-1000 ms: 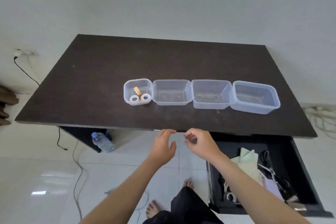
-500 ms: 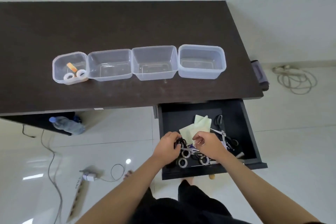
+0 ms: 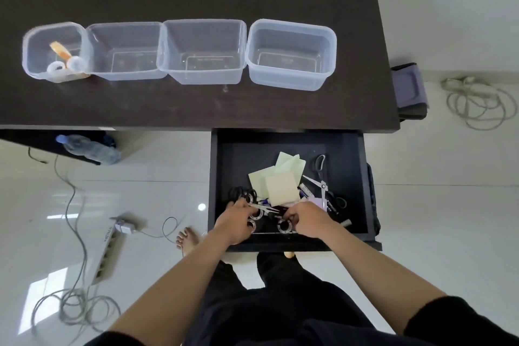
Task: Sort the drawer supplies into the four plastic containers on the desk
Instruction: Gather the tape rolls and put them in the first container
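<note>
Both hands deep in the drawer (image 3: 362,177): left hand (image 3: 234,223) pinching scissors (image 3: 262,207), right hand (image 3: 304,220) grip unclear; lift cleanly, avoid snagging tape rolls (image 3: 283,226).

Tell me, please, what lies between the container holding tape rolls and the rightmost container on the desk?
In the head view, two empty clear containers sit between the tape-roll container and the rightmost container.

Black short sleeves (image 3: 455,317), black trousers (image 3: 280,289), bare forearms, bare feet (image 3: 187,239).

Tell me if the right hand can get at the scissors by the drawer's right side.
Probably yes: the scissors lie uncovered in the open drawer, just beyond the right hand, with nothing on top.
</note>
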